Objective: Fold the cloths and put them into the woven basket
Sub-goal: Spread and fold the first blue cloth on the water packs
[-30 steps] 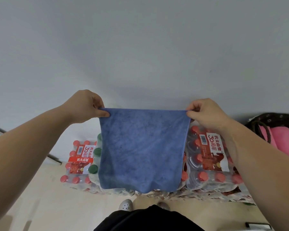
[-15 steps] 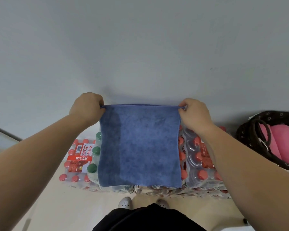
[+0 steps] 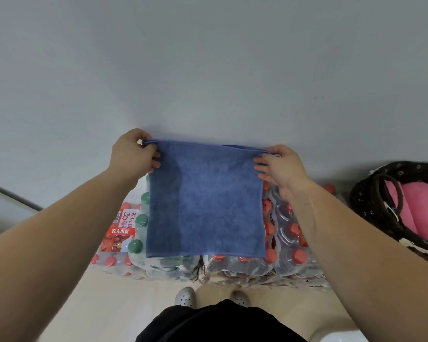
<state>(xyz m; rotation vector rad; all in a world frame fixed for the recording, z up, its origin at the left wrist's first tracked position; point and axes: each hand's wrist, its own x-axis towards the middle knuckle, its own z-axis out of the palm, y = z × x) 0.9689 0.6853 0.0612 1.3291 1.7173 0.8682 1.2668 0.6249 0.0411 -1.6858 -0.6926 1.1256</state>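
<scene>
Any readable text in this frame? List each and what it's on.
"农夫山泉": red band on the bottle pack label, left of the blue cloth.
"30": same label, above the band; the small characters beside it are blurred.
"农夫山": vertical, same label; nothing further is legible.
Barcode digits: too small to read.

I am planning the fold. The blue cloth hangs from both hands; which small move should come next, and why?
Probably bring the left hand across to the right hand, halving the blue cloth. It hangs flat in the air, pinched at both top corners, and the woven basket at the right holds narrower folded pink cloths.
</scene>
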